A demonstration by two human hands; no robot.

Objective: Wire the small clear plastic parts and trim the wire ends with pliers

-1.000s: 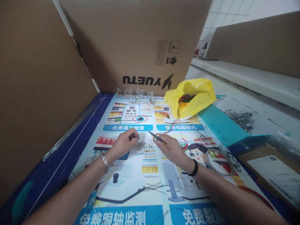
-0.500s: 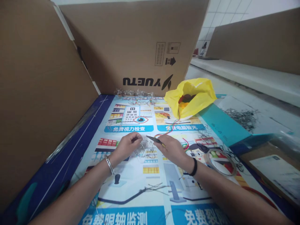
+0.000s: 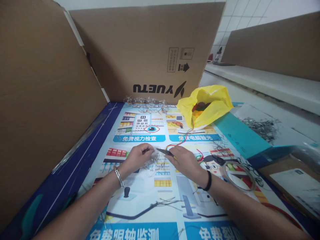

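My left hand is closed, thumb and fingertips pinched together at the edge of a tangle of fine silvery wire. What lies between those fingertips is too thin to make out clearly, but it looks like wire. My right hand is wrapped round a pair of pliers, whose dark pointed jaws reach left toward my left fingertips. A small gap shows between the jaw tips and the left hand. Red, green and yellow cords run from behind my right hand up to a yellow bag.
A printed poster covers the table. Cut wires lie near the front, more wire bits along the back. Right are a tape roll, a teal box flap and a dark wire pile. Cardboard walls stand behind and left.
The view has shifted slightly, so everything sits a little lower and further right. My hands keep nearly the same pose, with the pliers' jaws still beside my left fingertips.
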